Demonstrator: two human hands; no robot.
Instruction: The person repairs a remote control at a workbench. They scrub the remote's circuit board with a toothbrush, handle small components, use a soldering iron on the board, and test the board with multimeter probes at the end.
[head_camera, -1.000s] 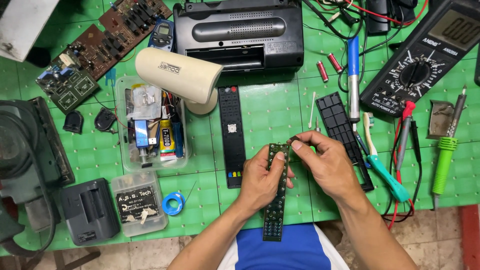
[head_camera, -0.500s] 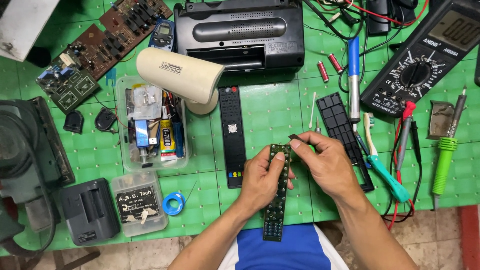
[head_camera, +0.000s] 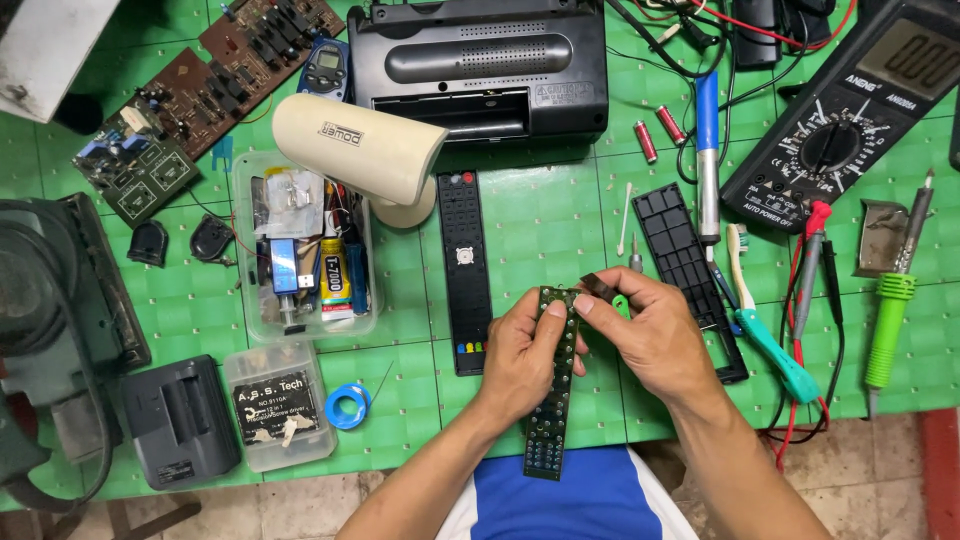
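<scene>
My left hand grips a long green remote circuit board upright over the table's front edge. My right hand pinches a small dark strip-like piece against the board's top end. A black remote front cover lies just left of the hands. The black rear shell of a remote lies to the right.
A green mat covers the table. On it stand a black radio, a multimeter, a soldering iron, a green screwdriver, a cream lamp head, plastic parts boxes and circuit boards.
My right hand has shifted slightly at the top of the board, with the small dark piece now showing above my fingertips. The left hand keeps its hold.
</scene>
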